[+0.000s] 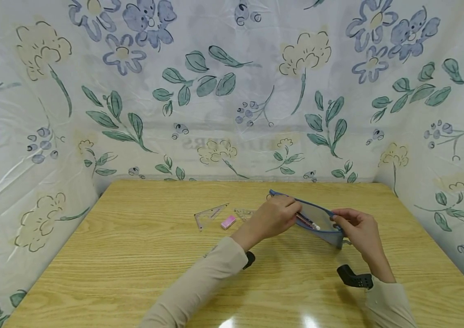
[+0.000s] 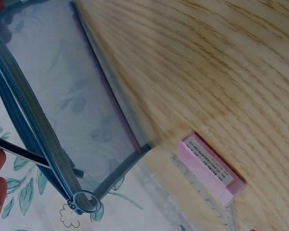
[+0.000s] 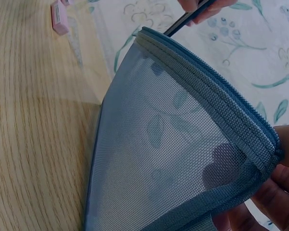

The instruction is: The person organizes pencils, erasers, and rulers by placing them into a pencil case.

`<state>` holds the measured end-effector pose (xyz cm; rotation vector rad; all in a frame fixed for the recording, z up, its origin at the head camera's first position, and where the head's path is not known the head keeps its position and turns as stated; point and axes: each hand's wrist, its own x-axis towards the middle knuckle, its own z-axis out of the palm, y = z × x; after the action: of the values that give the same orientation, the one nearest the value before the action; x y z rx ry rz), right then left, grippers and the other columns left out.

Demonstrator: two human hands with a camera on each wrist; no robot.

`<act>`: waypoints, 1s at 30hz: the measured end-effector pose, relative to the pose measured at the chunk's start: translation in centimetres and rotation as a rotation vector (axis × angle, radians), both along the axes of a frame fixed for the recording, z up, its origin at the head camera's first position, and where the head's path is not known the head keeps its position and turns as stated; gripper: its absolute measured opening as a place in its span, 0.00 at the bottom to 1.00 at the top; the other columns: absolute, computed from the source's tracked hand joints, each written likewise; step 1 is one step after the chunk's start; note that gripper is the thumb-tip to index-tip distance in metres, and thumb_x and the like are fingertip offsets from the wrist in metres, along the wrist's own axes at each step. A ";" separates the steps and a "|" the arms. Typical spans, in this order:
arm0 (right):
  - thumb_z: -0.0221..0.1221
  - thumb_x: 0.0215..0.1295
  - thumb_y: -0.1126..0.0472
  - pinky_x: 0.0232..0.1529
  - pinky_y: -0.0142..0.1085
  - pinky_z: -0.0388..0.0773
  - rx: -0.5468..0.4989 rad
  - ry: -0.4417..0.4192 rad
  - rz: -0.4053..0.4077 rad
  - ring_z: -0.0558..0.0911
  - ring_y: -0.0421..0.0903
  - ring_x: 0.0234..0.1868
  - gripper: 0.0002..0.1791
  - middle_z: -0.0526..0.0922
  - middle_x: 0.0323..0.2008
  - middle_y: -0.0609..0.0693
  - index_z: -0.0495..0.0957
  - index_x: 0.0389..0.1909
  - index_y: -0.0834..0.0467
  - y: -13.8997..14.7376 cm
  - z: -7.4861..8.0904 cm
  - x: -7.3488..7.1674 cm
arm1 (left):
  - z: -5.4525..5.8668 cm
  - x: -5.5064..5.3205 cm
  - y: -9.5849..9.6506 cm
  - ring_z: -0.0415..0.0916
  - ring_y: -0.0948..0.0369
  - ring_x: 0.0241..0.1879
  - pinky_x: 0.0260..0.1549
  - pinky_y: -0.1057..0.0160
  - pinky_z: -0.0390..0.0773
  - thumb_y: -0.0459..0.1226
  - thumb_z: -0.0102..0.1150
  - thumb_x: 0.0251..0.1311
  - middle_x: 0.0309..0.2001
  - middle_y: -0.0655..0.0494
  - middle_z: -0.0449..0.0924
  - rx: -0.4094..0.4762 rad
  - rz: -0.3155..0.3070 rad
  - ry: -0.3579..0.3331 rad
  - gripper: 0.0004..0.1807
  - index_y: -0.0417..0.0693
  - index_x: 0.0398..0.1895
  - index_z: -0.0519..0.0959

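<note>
A blue mesh zipper pouch (image 1: 325,214) stands with its mouth open at the right of the table. At its right corner, my right hand (image 1: 360,228) pinches the rim between thumb and fingers. My left hand (image 1: 274,215) reaches over the mouth and pinches a dark pencil (image 3: 190,18), whose lower end passes inside the zipper edge. Through the mesh in the left wrist view, a reddish pencil (image 2: 107,82) lies along the pouch bottom. A pink eraser (image 1: 228,222) in a printed sleeve rests on the table beside the left forearm.
One clear set square (image 1: 200,222) lies left of the eraser, and another clear set square (image 1: 243,212) sits partly behind my left hand. A flowered cloth (image 1: 223,100) rises around the back and sides of the wooden table (image 1: 133,237).
</note>
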<state>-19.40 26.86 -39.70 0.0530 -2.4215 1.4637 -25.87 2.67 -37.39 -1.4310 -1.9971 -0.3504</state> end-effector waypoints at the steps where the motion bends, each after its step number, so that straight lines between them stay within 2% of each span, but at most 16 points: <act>1: 0.58 0.68 0.64 0.25 0.31 0.78 -0.001 0.002 0.002 0.82 0.35 0.31 0.12 0.84 0.36 0.61 0.81 0.46 0.69 0.0 0.0 0.0 | 0.0 0.0 0.1 0.78 0.60 0.33 0.37 0.66 0.77 0.30 0.62 0.56 0.32 0.54 0.79 -0.008 0.004 0.003 0.04 0.43 0.34 0.79; 6: 0.58 0.68 0.64 0.25 0.31 0.79 -0.010 0.009 0.010 0.82 0.36 0.31 0.12 0.84 0.36 0.62 0.81 0.46 0.69 -0.1 0.0 0.0 | 0.0 0.0 0.3 0.78 0.61 0.32 0.36 0.66 0.77 0.31 0.64 0.58 0.33 0.54 0.79 -0.054 0.037 -0.001 0.04 0.44 0.35 0.80; 10: 0.58 0.68 0.64 0.25 0.31 0.79 -0.008 0.015 0.012 0.82 0.36 0.31 0.13 0.84 0.36 0.62 0.81 0.46 0.69 -0.1 0.0 0.1 | -0.1 0.1 0.5 0.79 0.61 0.33 0.35 0.65 0.77 0.32 0.61 0.62 0.34 0.54 0.80 -0.087 0.071 0.004 0.02 0.45 0.36 0.81; 18: 0.59 0.68 0.64 0.25 0.31 0.79 -0.001 0.015 0.007 0.82 0.36 0.31 0.13 0.84 0.37 0.62 0.81 0.46 0.69 -0.1 0.0 0.1 | -0.6 -0.2 1.2 0.78 0.63 0.31 0.29 0.66 0.76 0.33 0.56 0.66 0.32 0.56 0.79 -0.156 0.145 0.072 0.04 0.48 0.34 0.80; 30: 0.59 0.68 0.64 0.25 0.31 0.79 -0.006 0.030 0.019 0.81 0.35 0.31 0.13 0.84 0.37 0.63 0.81 0.46 0.70 -0.1 0.0 0.1 | -0.6 -0.2 2.1 0.78 0.65 0.37 0.33 0.68 0.76 0.36 0.54 0.70 0.38 0.58 0.80 -0.327 0.248 0.062 0.07 0.53 0.44 0.81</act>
<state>-19.32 26.80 -39.68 0.0961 -2.3985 1.4680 -26.06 4.76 -37.97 -1.3404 -2.2218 0.1338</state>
